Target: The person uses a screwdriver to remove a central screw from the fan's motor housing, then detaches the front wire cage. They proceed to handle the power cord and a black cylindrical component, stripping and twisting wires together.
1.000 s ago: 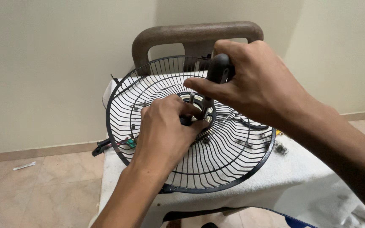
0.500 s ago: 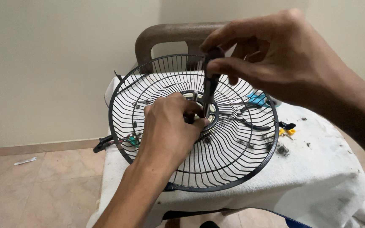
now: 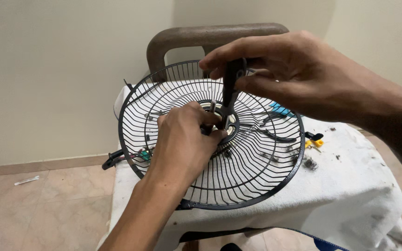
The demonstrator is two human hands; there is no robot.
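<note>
Black wire fan guard [image 3: 252, 176] with radiating spokes, black-handled screwdriver [image 3: 231, 88], white cloth [image 3: 350, 195] flecked with dark dust, brown chair back [image 3: 187, 39], beige tiled floor [image 3: 47, 209].

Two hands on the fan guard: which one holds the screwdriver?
The right hand. Its fingers pinch the black screwdriver, which stands upright over the hub of the fan guard. The left hand holds no tool; it grips the hub itself.

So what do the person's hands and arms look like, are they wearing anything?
Both are bare: the left hand and right hand have no gloves, rings or watch showing, and no sleeves cover either forearm as far as the picture reaches.
</note>
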